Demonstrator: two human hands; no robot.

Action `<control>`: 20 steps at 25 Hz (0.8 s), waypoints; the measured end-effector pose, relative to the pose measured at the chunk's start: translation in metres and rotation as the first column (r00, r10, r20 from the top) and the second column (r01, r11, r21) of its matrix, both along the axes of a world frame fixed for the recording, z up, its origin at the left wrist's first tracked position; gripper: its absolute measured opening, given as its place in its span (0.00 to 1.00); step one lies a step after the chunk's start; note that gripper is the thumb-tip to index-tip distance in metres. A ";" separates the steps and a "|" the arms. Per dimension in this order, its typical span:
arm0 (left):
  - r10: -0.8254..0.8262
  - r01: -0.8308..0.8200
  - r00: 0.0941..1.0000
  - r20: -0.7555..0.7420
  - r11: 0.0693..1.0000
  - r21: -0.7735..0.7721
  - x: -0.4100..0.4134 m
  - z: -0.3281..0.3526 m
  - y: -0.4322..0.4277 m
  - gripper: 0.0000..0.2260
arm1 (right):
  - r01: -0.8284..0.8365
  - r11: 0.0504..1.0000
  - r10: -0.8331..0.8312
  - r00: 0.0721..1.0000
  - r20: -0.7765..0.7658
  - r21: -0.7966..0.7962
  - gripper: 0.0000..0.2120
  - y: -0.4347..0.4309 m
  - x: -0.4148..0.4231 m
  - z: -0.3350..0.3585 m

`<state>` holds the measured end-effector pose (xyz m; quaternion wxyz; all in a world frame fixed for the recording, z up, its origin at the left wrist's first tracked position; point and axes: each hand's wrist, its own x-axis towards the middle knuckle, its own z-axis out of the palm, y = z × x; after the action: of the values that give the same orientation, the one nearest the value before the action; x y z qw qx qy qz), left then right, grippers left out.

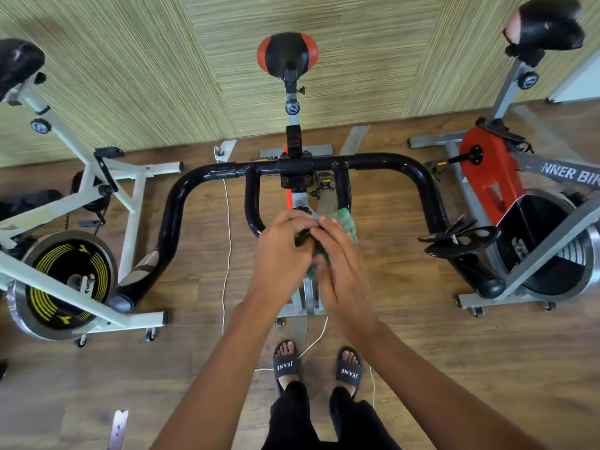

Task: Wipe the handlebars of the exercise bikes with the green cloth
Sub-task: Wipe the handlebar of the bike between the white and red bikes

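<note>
Holding the green cloth [345,222], left hand [282,251] and right hand [341,264] curl their fingers round it — hands touching. Black handlebars [389,160] arc just beyond.

The left forearm [227,368] and right forearm [409,362] are bare all the way from the fingers [293,219] back to the lower edge. Well below the fingers, black trousers [292,417] cover both legs down to the ankles. Between trousers and fingers are black slide sandals [287,365], open at the toes. Each has a wide strap printed JEANE in white capitals.
</note>
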<state>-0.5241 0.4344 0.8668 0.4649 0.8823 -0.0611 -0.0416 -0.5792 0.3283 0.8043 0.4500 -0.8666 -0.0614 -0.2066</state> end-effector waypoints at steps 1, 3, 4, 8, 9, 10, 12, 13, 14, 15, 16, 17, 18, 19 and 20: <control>0.022 -0.025 0.999 -0.031 0.996 -0.091 0.002 0.003 0.005 0.16 | 0.015 0.997 -0.016 1.000 -0.014 -0.071 0.19 0.004 0.003 -0.006; 0.175 -0.173 0.985 -0.013 0.953 -0.249 0.010 0.003 0.015 0.18 | 0.065 0.977 -0.070 0.997 -0.016 -0.201 0.20 0.013 0.005 -0.020; 0.279 -0.262 0.960 0.031 0.931 -0.254 0.016 0.002 0.019 0.19 | 0.088 0.967 -0.090 0.996 0.001 -0.240 0.20 0.016 0.005 -0.026; 0.466 -0.473 0.871 0.156 0.881 0.011 0.057 -0.019 0.034 0.14 | 0.070 0.949 -0.040 0.994 0.102 -0.309 0.19 0.002 0.013 -0.038; 0.444 -0.459 0.882 0.161 0.886 0.072 0.066 -0.026 0.034 0.14 | 0.063 0.944 -0.027 0.993 0.116 -0.324 0.19 -0.002 0.017 -0.038; 0.404 -0.424 0.901 0.161 0.898 0.121 0.073 -0.033 0.034 0.14 | 0.069 0.939 -0.027 0.991 0.128 -0.336 0.19 -0.004 0.021 -0.038; 0.313 -0.343 0.933 0.180 0.922 0.178 0.079 -0.046 0.031 0.15 | 0.092 0.936 -0.036 0.985 0.168 -0.341 0.18 -0.001 0.025 -0.038; 0.287 -0.324 0.938 0.196 0.926 0.194 0.080 -0.050 0.031 0.16 | 0.091 0.934 -0.023 0.981 0.194 -0.344 0.18 -0.001 0.027 -0.040; 0.277 -0.319 0.937 0.211 0.926 0.202 0.081 -0.053 0.030 0.16 | 0.080 0.931 0.002 0.975 0.223 -0.356 0.17 -0.005 0.029 -0.041; 0.276 -0.321 0.935 0.220 0.925 0.202 0.080 -0.054 0.030 0.17 | 0.065 0.929 0.027 0.970 0.243 -0.363 0.17 -0.012 0.033 -0.043; 0.277 -0.322 0.935 0.223 0.926 0.198 0.080 -0.054 0.029 0.17 | 0.050 0.937 0.039 0.968 0.246 -0.346 0.16 -0.019 0.038 -0.044; 0.279 -0.323 0.934 0.223 0.927 0.190 0.080 -0.054 0.029 0.17 | 0.040 0.953 0.033 0.971 0.235 -0.300 0.16 -0.023 0.042 -0.044; 0.280 -0.322 0.934 0.223 0.929 0.181 0.079 -0.054 0.029 0.17 | 0.034 0.969 0.021 0.976 0.218 -0.245 0.16 -0.024 0.043 -0.044; 0.281 -0.322 0.933 0.223 0.931 0.175 0.079 -0.053 0.028 0.17 | 0.021 0.979 0.021 0.979 0.204 -0.201 0.16 -0.020 0.041 -0.043; 0.285 -0.324 0.933 0.220 0.931 0.167 0.079 -0.052 0.028 0.17 | -0.001 0.983 0.038 0.979 0.200 -0.183 0.15 -0.016 0.038 -0.043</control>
<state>-0.4450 0.4627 0.8148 0.3661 0.9232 0.0367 0.1106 -0.5415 0.3123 0.7610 0.3625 -0.8778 -0.1342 -0.2829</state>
